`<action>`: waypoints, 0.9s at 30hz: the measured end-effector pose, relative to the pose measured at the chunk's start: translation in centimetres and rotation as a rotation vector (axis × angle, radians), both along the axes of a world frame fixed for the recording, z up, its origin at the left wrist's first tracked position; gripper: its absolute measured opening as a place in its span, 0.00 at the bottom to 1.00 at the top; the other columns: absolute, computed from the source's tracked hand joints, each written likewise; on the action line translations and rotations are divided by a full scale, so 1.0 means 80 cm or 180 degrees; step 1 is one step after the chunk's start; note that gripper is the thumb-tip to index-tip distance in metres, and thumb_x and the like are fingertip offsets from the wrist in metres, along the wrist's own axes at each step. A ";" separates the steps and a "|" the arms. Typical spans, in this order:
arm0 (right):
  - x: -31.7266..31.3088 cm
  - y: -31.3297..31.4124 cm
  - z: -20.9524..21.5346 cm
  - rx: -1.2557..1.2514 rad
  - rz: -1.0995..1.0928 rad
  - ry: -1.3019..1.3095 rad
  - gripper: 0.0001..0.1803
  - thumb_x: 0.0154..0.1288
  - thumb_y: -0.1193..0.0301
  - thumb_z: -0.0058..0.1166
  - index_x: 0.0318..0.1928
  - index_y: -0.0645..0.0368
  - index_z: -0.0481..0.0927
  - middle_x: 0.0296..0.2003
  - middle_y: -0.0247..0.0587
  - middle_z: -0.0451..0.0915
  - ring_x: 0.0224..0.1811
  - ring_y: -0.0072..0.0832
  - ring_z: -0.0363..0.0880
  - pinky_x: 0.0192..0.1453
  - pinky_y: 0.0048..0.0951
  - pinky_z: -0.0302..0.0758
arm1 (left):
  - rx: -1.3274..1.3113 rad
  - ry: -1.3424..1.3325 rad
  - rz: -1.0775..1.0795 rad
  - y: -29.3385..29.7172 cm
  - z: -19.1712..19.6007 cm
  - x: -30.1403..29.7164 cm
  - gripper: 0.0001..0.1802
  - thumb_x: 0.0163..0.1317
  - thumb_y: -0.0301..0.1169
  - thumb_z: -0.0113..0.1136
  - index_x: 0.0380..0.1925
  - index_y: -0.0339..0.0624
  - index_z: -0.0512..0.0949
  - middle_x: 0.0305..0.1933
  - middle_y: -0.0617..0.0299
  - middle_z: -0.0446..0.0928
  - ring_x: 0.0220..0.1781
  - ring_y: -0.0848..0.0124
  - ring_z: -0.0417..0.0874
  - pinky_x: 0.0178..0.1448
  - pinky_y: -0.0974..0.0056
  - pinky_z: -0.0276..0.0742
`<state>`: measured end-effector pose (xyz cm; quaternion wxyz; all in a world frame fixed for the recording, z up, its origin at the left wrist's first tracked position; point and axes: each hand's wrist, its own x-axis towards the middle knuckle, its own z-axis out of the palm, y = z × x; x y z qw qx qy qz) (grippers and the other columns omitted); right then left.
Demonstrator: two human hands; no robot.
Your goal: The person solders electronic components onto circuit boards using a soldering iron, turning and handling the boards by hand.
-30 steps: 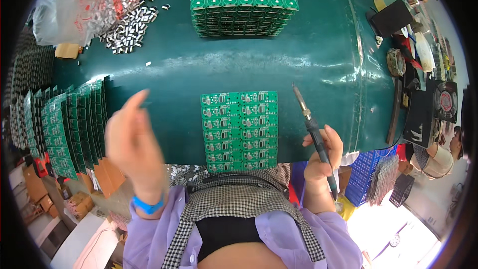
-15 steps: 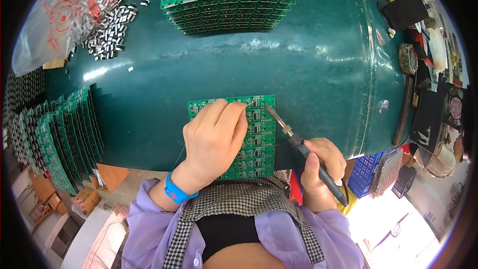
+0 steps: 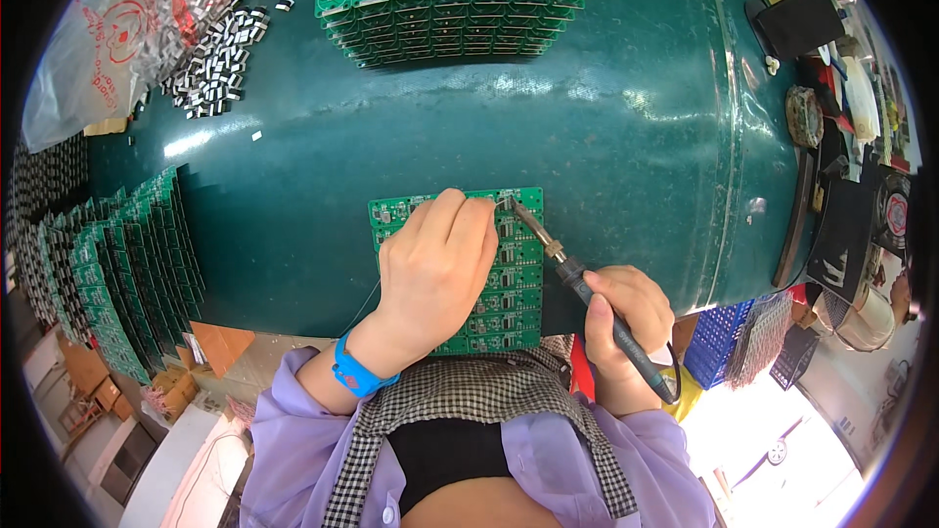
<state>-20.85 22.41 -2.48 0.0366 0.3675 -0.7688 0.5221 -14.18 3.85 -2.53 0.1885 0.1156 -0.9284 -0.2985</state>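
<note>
At the far side of the table, a tall stack of circuit boards (image 3: pixel 452 2) carries small black displays along its top; left of it, a clear plastic bag (image 3: pixel 103 49) spills a heap of black-and-white parts (image 3: pixel 213 76), and one white piece (image 3: pixel 257 136) lies apart. More boards (image 3: pixel 122 264) stand packed in rows at the left edge. A roll of tape (image 3: pixel 804 117) and a dark holder (image 3: pixel 797 22) sit among the clutter at the right, well apart from the hands

The green panel (image 3: pixel 508 279) lies flat at the near edge, directly under the left hand (image 3: pixel 435 264), which hides much of its left half. That hand's fingertips are pinched together on a thin wire (image 3: pixel 366 305), which trails out beside the wrist. The right hand (image 3: pixel 626 318) is wrapped around a soldering iron (image 3: pixel 572 276), whose tip reaches the panel's upper right part, just beside the left fingertips; whether it touches is too small to tell

The table (image 3: pixel 626 137) is glossy dark green; beyond its near edge are a blue crate (image 3: pixel 719 340), a cardboard flap (image 3: pixel 223 345) and brightly lit floor (image 3: pixel 753 430)
</note>
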 end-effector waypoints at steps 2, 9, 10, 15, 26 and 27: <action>0.001 0.000 -0.001 0.0005 0.0023 0.0029 0.06 0.50 0.79 0.58 0.31 0.66 0.80 0.22 0.44 0.80 0.21 0.35 0.81 0.25 0.30 0.78 | 0.0008 -0.0060 -0.0040 0.000 0.000 0.000 0.08 0.50 0.18 0.61 0.31 0.38 0.76 0.25 0.58 0.70 0.23 0.61 0.74 0.26 0.60 0.69; 0.009 0.004 0.001 0.0045 -0.0012 0.0049 0.06 0.50 0.79 0.57 0.31 0.66 0.80 0.22 0.43 0.79 0.20 0.35 0.80 0.24 0.30 0.77 | -0.0030 -0.0382 -0.0293 0.001 0.005 -0.001 0.07 0.53 0.19 0.60 0.32 0.38 0.76 0.28 0.57 0.70 0.27 0.60 0.76 0.29 0.59 0.71; 0.010 0.004 0.002 0.0062 -0.0020 0.0075 0.05 0.50 0.79 0.57 0.31 0.66 0.80 0.21 0.43 0.79 0.20 0.35 0.80 0.23 0.30 0.77 | 0.0020 -0.0327 -0.0286 0.001 0.002 0.000 0.07 0.53 0.19 0.60 0.33 0.38 0.76 0.29 0.57 0.70 0.28 0.60 0.75 0.29 0.59 0.71; 0.009 0.011 0.001 -0.0075 -0.0096 0.0220 0.05 0.52 0.77 0.55 0.30 0.67 0.80 0.20 0.43 0.78 0.19 0.35 0.80 0.22 0.30 0.76 | 0.0319 -0.0242 -0.0114 -0.002 0.003 0.006 0.09 0.52 0.18 0.60 0.34 0.38 0.75 0.30 0.57 0.70 0.28 0.60 0.75 0.30 0.60 0.70; 0.012 0.015 -0.001 -0.0037 0.0014 0.0331 0.05 0.51 0.77 0.54 0.29 0.66 0.80 0.19 0.41 0.77 0.17 0.33 0.78 0.22 0.29 0.76 | 0.0155 -0.0259 -0.0216 0.007 0.006 0.020 0.09 0.51 0.21 0.62 0.32 0.38 0.74 0.29 0.59 0.69 0.26 0.65 0.77 0.25 0.62 0.74; 0.012 0.014 -0.001 -0.0046 0.0020 0.0329 0.05 0.51 0.77 0.54 0.29 0.66 0.80 0.19 0.41 0.77 0.17 0.33 0.78 0.22 0.29 0.76 | 0.0152 -0.0258 -0.0217 0.006 0.005 0.020 0.09 0.51 0.21 0.62 0.32 0.38 0.74 0.29 0.59 0.69 0.26 0.65 0.77 0.25 0.62 0.74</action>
